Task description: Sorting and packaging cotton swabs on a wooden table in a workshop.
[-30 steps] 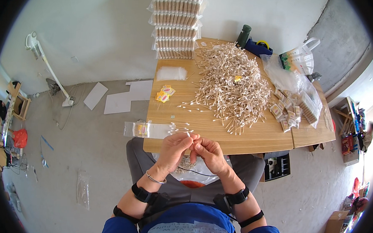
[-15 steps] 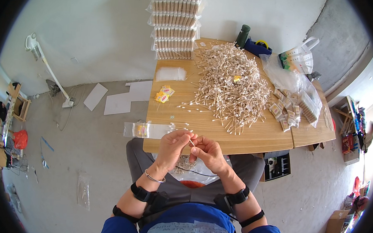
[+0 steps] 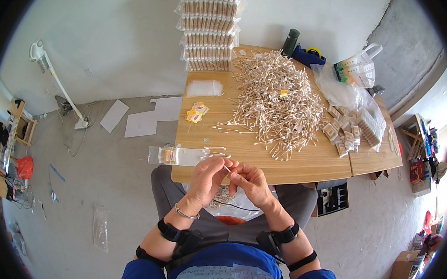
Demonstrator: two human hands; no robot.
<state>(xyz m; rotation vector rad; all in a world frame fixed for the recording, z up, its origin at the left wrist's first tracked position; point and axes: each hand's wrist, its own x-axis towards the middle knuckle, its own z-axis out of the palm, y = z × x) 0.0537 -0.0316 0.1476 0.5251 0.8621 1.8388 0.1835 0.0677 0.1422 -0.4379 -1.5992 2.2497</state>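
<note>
Over the table's front edge, my two hands meet around a thin cotton swab [image 3: 227, 169]. My right hand [image 3: 250, 183] pinches it between thumb and fingertips. My left hand [image 3: 206, 179] is curled at its other end, the fingertips close to the right ones; part of its grip is hidden. Just beyond my left hand, several loose cotton swabs [image 3: 217, 148] lie beside a clear flat bag [image 3: 189, 157] with a yellow label card inside. A large heap of cotton swabs [image 3: 278, 104] covers the middle of the wooden table [image 3: 198, 135].
Yellow label cards [image 3: 196, 113] and a stack of clear bags [image 3: 204, 88] lie on the left. Packed swab bundles [image 3: 209, 30] tower at the back. Small packs [image 3: 342, 133], a green bottle [image 3: 290, 42] and a blue tape dispenser [image 3: 308, 57] stand right. A swab-filled bag [image 3: 221, 197] is between my legs.
My left thumb and fingers have shifted slightly around the swab, showing more of its stick. My right hand has barely moved, and the things on the table are unchanged.
</note>
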